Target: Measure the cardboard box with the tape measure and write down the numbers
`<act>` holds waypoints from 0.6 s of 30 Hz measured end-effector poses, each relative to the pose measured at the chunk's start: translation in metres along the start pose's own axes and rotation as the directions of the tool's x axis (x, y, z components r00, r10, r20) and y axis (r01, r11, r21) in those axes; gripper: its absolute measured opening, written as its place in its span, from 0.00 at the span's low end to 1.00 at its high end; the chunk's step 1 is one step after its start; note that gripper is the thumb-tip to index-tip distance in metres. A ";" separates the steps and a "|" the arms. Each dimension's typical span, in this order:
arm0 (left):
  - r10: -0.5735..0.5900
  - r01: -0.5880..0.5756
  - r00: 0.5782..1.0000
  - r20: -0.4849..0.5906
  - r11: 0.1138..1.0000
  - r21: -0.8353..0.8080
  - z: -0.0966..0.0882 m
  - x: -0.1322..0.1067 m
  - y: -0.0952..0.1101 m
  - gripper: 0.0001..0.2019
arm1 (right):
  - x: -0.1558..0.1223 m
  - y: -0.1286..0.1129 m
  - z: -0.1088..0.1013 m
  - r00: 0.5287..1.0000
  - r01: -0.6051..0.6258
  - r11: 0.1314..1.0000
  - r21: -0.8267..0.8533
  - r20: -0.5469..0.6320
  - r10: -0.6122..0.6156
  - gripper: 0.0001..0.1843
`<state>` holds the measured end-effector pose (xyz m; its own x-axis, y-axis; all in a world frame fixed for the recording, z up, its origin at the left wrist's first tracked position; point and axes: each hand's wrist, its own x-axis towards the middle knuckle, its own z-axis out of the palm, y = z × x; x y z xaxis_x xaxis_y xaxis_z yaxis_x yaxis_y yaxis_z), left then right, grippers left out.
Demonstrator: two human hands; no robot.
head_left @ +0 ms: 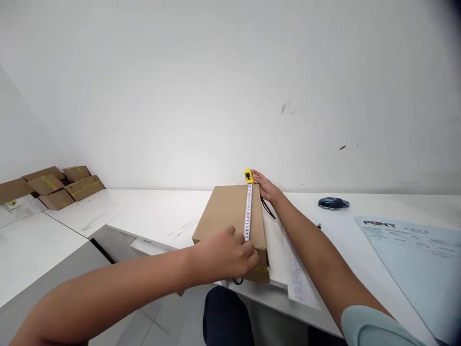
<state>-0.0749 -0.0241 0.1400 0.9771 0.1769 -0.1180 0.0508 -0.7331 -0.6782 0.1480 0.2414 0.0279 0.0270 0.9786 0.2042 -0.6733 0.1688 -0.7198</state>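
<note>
A brown cardboard box (223, 211) lies at the front edge of the white table. Across its top, from near edge to far edge, runs the white blade of a tape measure (248, 211), close to the box's right side. My left hand (228, 254) is closed at the near edge of the box, pinching the blade's end, which its fingers hide. At the far edge, my right hand (264, 185) grips the yellow case of the tape measure (248, 176) from the right. A black cord (267, 209) hangs below that hand.
Several small cardboard boxes (54, 187) are piled at the far left by the wall. To the right are a dark blue object (333, 203), a handwritten paper (300, 278) and a light blue sheet marked PONY (414, 259). A white wall (180, 96) backs the table (154, 206).
</note>
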 end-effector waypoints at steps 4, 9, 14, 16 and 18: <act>0.020 -0.021 1.000 -0.018 0.998 -0.060 0.003 0.007 -0.005 0.04 | -0.001 -0.001 -0.001 1.000 -0.008 1.000 -0.011 -0.006 0.008 0.26; 0.012 -0.011 1.000 0.005 0.999 -0.040 0.007 0.014 -0.004 0.03 | 0.000 -0.006 0.002 0.999 0.013 0.999 -0.041 -0.041 -0.015 0.26; -0.084 0.081 0.995 0.045 0.995 0.062 0.004 0.014 -0.014 0.05 | -0.002 -0.036 0.006 0.986 0.095 0.993 -0.069 -0.133 -0.103 0.25; -0.136 0.136 0.991 -0.002 0.984 0.111 0.001 0.012 -0.026 0.06 | -0.012 -0.061 0.003 0.974 0.132 0.989 -0.065 -0.176 -0.141 0.24; -0.194 0.206 0.977 -0.088 0.966 0.155 -0.003 0.010 -0.040 0.07 | -0.035 -0.090 -0.002 0.971 0.177 0.983 -0.054 -0.155 -0.183 0.23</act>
<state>-0.0662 0.0051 0.1685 0.9630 0.2574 0.0798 0.2181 -0.5705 -0.7918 0.2094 0.1923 0.0841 0.2645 0.9372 0.2272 -0.6171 0.3455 -0.7069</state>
